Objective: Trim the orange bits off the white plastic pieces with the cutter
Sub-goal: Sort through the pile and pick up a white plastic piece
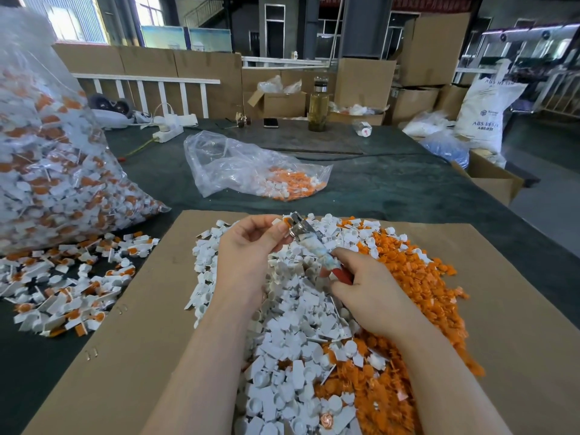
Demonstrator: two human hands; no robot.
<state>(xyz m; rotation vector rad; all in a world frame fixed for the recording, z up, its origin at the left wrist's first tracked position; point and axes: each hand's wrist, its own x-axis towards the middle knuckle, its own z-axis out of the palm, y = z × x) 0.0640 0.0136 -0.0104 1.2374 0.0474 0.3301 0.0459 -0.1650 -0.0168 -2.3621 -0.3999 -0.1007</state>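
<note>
My left hand (251, 246) pinches a small white plastic piece with an orange bit (285, 221) between thumb and fingers, up against the metal jaws of the cutter (306, 235). My right hand (370, 293) grips the cutter's red, tape-wrapped handles lower right of the jaws. Both hands hover over a heap of trimmed white pieces (292, 324) on a cardboard sheet (150, 309). A mound of cut orange bits (417, 277) lies to the right of the white heap. Whether the jaws are closed on the piece I cannot tell.
A loose pile of untrimmed white-and-orange pieces (62, 287) lies left of the cardboard. A big full clear bag (47, 167) stands at far left. Beyond the cardboard lies a nearly empty bag (257, 171). A bottle (318, 108), phone (270, 122) and power strip (168, 131) sit at the table's far side.
</note>
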